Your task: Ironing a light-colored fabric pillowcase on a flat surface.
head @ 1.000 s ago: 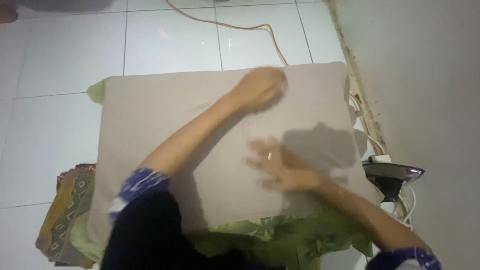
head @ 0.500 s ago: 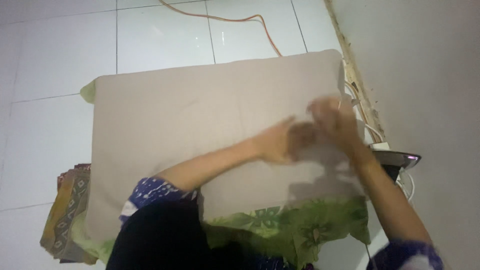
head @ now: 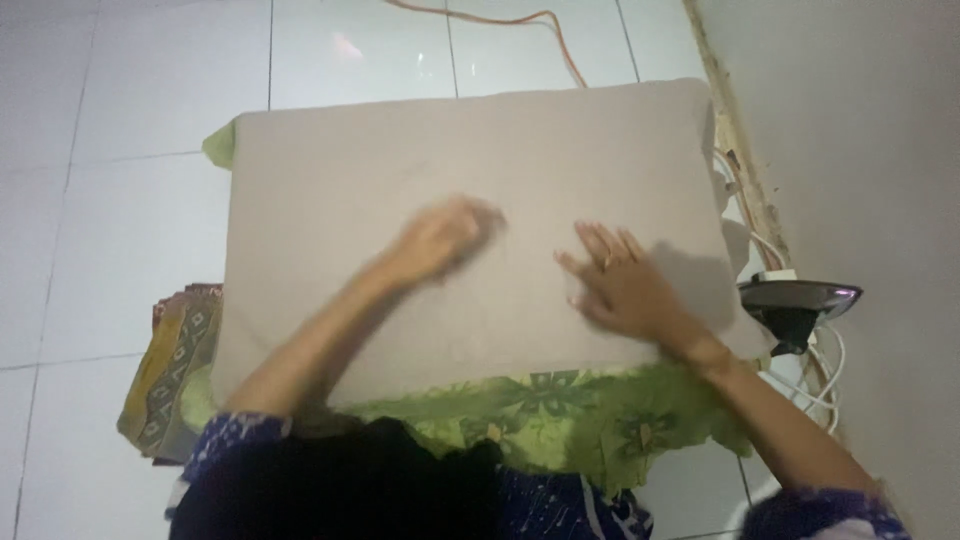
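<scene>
Both palms press flat on the beige cloth (head: 420,150), spread over a green leafy sheet (head: 560,420) on the floor: left hand (head: 440,238) blurred, right hand (head: 615,285) fingers spread, gripping nothing. An iron (head: 798,305) stands just right of it.

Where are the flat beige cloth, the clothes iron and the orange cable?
flat beige cloth (head: 330,190), head view, bare upper-left area.
dark clothes iron (head: 798,298), head view, shiny soleplate.
orange cable (head: 560,45), head view, bend on floor tiles.
</scene>
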